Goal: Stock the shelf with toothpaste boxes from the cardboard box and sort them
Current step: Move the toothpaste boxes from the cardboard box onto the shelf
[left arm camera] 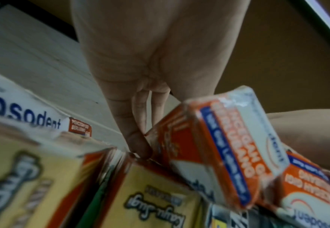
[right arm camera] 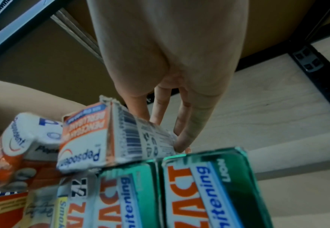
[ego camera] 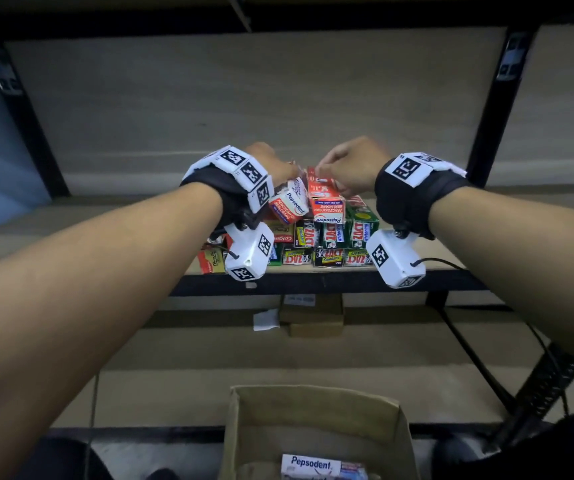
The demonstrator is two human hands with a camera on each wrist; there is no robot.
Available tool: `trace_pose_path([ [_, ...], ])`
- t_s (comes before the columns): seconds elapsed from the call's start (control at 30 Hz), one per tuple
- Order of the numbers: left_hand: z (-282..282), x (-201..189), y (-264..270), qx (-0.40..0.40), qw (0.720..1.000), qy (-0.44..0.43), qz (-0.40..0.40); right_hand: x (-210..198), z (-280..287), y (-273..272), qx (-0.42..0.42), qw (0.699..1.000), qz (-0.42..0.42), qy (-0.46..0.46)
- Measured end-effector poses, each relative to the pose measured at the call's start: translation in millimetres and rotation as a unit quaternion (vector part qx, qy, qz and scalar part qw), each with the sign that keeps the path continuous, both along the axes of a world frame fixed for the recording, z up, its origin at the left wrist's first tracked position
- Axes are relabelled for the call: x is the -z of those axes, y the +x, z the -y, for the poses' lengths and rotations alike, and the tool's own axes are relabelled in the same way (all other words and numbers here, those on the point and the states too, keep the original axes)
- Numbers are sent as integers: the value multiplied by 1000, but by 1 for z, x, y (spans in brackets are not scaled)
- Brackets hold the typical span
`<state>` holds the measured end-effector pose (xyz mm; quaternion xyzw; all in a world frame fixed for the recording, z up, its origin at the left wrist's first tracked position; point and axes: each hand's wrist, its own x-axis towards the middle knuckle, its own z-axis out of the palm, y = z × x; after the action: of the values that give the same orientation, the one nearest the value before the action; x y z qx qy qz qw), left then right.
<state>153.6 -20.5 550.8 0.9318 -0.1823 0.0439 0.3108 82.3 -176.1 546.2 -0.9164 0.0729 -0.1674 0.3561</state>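
Both hands work on top of a stack of toothpaste boxes at the front of the shelf. My left hand pinches a red-and-white Pepsodent box that is tilted, one corner down on the stack; its fingers press the box's side. My right hand grips a second Pepsodent box lying flat on green Zact boxes, with fingers along its far side. The cardboard box stands below with one Pepsodent box in it.
Yellow boxes and another Pepsodent box lie left of the stack. Black uprights frame the shelf, whose back and both sides are bare board. A lower shelf holds a small carton and white paper. A cable hangs at right.
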Motion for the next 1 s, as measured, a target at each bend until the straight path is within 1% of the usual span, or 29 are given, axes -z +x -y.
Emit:
trace_pose_path([
  [0.17,-13,3,-8,-1,1000,-9,-22,1,0,-7,-1,1000,-2,5],
  [0.4,-22,2,-31,17,1000,-20,-4,0,-4,-26,-13,1000,1,-3],
  [0.6,-32,0,-56,29,999,-27,12,-5,-12,-51,-7,1000,3,-26],
  [0.77,-42,-3,-78,39,999,-9,20,-13,-14,-78,14,997,-23,-67],
  [0.83,-47,-2,-87,41,999,0,32,-14,-12,-89,23,993,-60,-94],
  [0.9,-52,1,-95,48,998,10,41,-13,-10,-101,26,983,-137,-122],
  [1.0,-57,11,-109,70,997,7,19,-4,-8,-114,22,958,-251,-136],
])
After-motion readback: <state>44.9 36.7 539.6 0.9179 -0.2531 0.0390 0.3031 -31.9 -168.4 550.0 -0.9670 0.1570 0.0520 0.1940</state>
